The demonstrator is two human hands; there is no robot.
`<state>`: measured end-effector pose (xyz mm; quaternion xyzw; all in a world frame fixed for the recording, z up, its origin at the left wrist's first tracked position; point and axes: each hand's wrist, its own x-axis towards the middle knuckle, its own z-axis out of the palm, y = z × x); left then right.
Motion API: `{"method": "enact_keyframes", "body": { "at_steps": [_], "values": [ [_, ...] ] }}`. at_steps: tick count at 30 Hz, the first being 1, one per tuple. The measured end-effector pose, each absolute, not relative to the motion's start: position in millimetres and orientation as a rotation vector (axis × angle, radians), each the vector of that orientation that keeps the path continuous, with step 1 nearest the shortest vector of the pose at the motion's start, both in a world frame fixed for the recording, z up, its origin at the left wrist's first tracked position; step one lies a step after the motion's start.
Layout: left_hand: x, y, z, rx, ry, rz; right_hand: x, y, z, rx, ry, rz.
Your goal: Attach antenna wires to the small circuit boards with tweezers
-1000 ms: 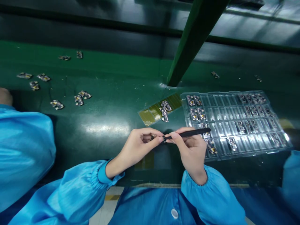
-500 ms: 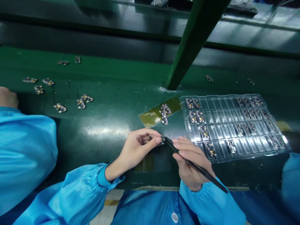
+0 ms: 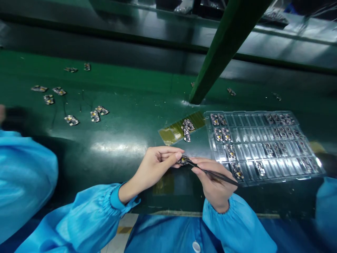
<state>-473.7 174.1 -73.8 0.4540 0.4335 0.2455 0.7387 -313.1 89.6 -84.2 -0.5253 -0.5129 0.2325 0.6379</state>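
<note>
Between the thumb and fingers of my left hand [image 3: 155, 165] is a small circuit board [image 3: 182, 161], its outer end showing past the fingertips. My right hand [image 3: 217, 182] is closed around black tweezers [image 3: 221, 176], whose tips meet that board. Just beyond my hands, several boards [image 3: 187, 129] lie heaped on a strip of amber film [image 3: 168, 135]. To the right of my right hand is a clear plastic tray [image 3: 247, 153] with boards in some of its slots, mostly near its left and right ends.
Several loose circuit boards [image 3: 71, 120] lie across the green table [image 3: 126, 112] at left. A green post [image 3: 210, 59] rises behind the film. Blue sleeves of other people show at the left [image 3: 26, 175] and right edges.
The tweezers have swung to a flatter angle, and their tips now sit on the board. More of the board shows beyond my left fingers. At left, the other person's hand has mostly left view.
</note>
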Motion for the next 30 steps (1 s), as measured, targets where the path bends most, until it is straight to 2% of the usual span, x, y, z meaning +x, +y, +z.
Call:
{"method": "enact_keyframes", "body": {
  "at_steps": [15, 30],
  "values": [
    [-472.9, 174.6, -77.8, 1.019, 0.972, 0.554, -311.8, 92.3, -83.8, -1.241, -1.184, 0.624],
    [-473.7, 176.0, -76.2, 0.951, 0.96, 0.583, -309.6, 90.6, -85.9, -1.22, -1.233, 0.517]
  ]
}}
